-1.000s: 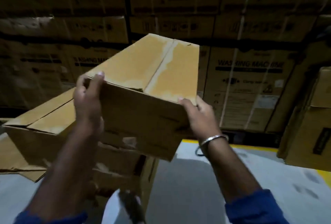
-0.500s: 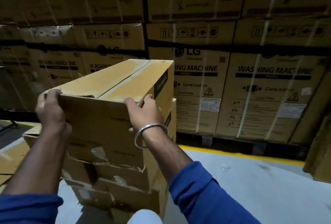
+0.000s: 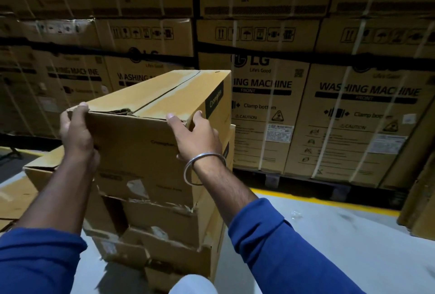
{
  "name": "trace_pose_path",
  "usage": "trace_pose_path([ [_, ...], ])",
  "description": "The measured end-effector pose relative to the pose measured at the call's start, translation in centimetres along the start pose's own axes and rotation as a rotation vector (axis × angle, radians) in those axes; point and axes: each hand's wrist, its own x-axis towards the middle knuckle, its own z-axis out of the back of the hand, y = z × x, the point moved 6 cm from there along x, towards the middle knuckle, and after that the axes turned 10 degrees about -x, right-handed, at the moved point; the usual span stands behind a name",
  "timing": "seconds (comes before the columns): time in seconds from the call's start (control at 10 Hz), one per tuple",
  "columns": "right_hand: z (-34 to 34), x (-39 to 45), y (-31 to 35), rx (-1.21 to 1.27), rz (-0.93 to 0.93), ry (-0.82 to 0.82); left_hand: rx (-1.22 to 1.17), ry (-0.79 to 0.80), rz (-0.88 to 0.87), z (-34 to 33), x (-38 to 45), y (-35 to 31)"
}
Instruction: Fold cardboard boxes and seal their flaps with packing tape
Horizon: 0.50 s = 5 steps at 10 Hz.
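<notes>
A long box [image 3: 150,114] sits at the centre of the frame on top of a stack of boxes [image 3: 162,220] that stands on the floor [image 3: 329,246]. The left hand [image 3: 75,131] is at the box's near left corner, the right hand [image 3: 195,136] at its near right corner. Behind, across the upper frame, runs a wall of washing machine cartons [image 3: 353,110]. More boxes [image 3: 35,171] lie at the left, beside the stack.
</notes>
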Motion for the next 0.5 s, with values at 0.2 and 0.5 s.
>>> trace_pose_path([
  [0.2, 1.3, 0.4, -0.6, -0.086, 0.03, -0.071, 0.006, 0.055, 0.041, -1.1, -0.3, 0.7],
  [0.5, 3.9, -0.6, -5.3, -0.17, 0.114, 0.075, 0.335, 0.058, 0.039, 0.2, -7.7, 2.6],
])
